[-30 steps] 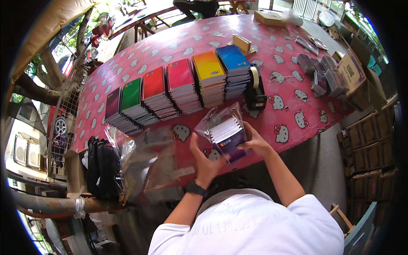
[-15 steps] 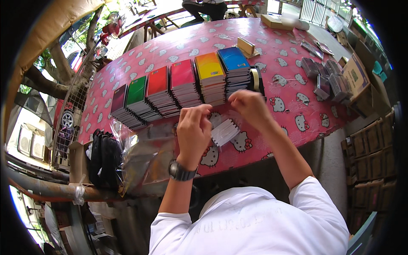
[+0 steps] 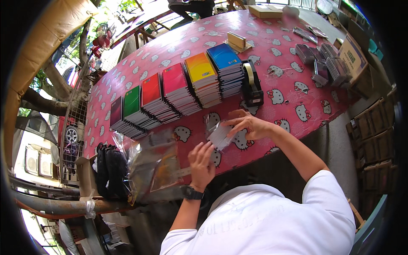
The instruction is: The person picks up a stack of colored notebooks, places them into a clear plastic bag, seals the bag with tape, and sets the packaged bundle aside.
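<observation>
A small white-paged notebook [image 3: 218, 139] with clear plastic around it lies at the table's near edge, in front of me. My left hand [image 3: 201, 165], wearing a dark wristwatch, is at its near-left edge, fingers stretched out and fingertips against it. From the right, my right hand [image 3: 250, 126] reaches over its far-right side with fingers spread, the tips on the plastic. Beyond them stand stacks of spiral notebooks in a row: purple, green, red, pink, yellow [image 3: 201, 69] and blue [image 3: 224, 56]. A black tape dispenser [image 3: 253, 87] sits right of the blue stack.
Clear plastic bags [image 3: 155, 163] lie at the near left, beside a black bag [image 3: 111, 170]. Several wrapped packs [image 3: 325, 63] and a cardboard box [image 3: 353, 55] are at the right. A wooden holder [image 3: 237, 41] stands behind the blue stack. A person sits at the far side.
Both hands have come down toward me, and their fingers have opened out. The right hand has left the spot by the tape dispenser for the notebook, around which clear plastic now shows.
</observation>
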A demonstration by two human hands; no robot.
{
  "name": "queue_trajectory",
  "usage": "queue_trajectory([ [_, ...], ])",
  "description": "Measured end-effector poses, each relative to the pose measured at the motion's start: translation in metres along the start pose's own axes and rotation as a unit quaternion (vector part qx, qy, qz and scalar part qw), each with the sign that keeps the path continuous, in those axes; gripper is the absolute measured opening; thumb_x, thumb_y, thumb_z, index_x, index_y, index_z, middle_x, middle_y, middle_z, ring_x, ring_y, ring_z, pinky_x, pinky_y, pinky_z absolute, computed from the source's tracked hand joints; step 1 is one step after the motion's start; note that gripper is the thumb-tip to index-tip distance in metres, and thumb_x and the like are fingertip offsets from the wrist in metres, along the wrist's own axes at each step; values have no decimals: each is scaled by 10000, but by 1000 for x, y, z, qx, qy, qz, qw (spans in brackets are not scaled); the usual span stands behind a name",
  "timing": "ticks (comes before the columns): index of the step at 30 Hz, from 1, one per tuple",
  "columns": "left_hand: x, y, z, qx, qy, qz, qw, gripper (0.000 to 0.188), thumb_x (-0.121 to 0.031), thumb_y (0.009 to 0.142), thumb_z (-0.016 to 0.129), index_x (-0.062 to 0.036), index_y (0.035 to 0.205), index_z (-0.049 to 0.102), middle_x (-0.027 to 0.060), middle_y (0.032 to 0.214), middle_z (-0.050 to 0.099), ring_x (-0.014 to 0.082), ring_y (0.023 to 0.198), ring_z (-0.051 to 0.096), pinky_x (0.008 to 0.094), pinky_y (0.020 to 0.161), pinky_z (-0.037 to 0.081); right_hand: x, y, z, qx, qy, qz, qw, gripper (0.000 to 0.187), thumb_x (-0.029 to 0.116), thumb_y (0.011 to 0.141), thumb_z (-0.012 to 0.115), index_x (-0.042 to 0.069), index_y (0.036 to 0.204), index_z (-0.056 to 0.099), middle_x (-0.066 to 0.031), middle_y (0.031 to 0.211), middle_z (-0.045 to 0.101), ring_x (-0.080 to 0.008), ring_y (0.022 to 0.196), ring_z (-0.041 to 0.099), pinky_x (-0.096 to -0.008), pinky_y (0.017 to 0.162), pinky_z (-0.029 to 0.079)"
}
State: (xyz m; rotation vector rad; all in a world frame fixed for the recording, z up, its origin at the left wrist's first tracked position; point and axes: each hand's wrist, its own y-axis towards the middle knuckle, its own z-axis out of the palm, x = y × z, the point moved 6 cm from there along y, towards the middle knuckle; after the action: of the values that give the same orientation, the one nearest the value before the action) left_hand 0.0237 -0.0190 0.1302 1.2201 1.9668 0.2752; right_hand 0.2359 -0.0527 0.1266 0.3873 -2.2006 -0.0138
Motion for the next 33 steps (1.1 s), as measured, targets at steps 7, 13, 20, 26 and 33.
queue_trajectory([
  [7, -2, 12, 41, 146, -24, 3, 989, 750, 17, 617, 602, -178, 1328, 460, 14, 1431, 371, 358, 1385, 182, 591, 1075, 177, 5, -2, 12, 110, -58, 9, 992, 684, -48, 529, 615, 302, 1113, 677, -3, 1494, 299, -325, 1414, 58, -565, 1096, 113],
  [13, -4, 20, 41, 181, 47, -10, 982, 777, 33, 618, 608, -238, 1329, 453, -24, 1462, 315, 398, 1388, 122, 684, 1035, 151, 7, 5, -22, -11, 51, -9, 999, 479, 22, 607, 645, 137, 1071, 678, -105, 1313, 501, -282, 1324, 315, -449, 1051, 294],
  [20, -23, 28, 48, 189, 106, -53, 975, 837, -145, 607, 760, -295, 1350, 404, -18, 1468, 271, 411, 1312, 249, 677, 1010, 225, -148, -49, -109, -461, -64, 403, 788, 377, 292, 773, 675, 114, 1099, 610, -75, 930, 683, -194, 910, 632, -444, 887, 380],
  [26, -19, 19, 43, 210, 135, -55, 967, 881, -251, 627, 777, -341, 1392, 350, 0, 1480, 243, 416, 1284, 288, 678, 993, 259, -114, -45, -70, -529, 1, 227, 818, 231, 147, 749, 695, 64, 937, 591, -70, 837, 675, -212, 779, 653, -337, 686, 466],
  [33, -21, 26, 42, 222, 138, -42, 964, 896, -292, 624, 783, -350, 1401, 339, 10, 1509, 200, 435, 1276, 303, 652, 1013, 254, -113, -68, -62, -342, -106, 338, 870, 227, 63, 724, 710, 26, 830, 512, -55, 722, 605, -163, 701, 621, -308, 619, 485],
])
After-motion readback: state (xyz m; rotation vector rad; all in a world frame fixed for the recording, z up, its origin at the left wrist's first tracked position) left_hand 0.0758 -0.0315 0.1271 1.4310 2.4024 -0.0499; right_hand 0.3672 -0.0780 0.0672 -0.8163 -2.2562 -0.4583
